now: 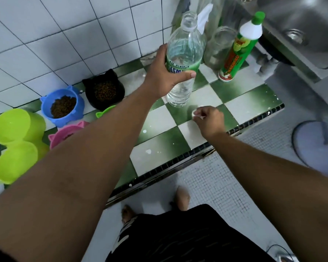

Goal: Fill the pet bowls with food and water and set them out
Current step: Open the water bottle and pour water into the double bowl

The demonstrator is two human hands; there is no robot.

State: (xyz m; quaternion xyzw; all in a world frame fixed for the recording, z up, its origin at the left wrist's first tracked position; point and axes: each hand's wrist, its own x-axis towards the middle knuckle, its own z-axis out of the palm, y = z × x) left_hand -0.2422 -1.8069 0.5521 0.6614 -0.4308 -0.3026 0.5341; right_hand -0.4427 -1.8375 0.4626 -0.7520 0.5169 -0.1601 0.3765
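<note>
Head view: water step; left hand [165, 76] clamped on uncapped water bottle [185, 50], right hand [209, 121] pinching white cap [194, 113]; next, probably pour into lime double bowl [29, 121]

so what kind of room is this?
Most likely a home kitchen: a stainless steel sink at upper right, a checked tiled counter against white wall tiles, and a green-capped squeeze bottle, probably dish soap, standing near the sink.

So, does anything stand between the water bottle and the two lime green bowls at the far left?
Yes. The left hand holds the water bottle; between it and the lime green bowls stand the black bowl, the blue bowl and the pink bowl.
</note>
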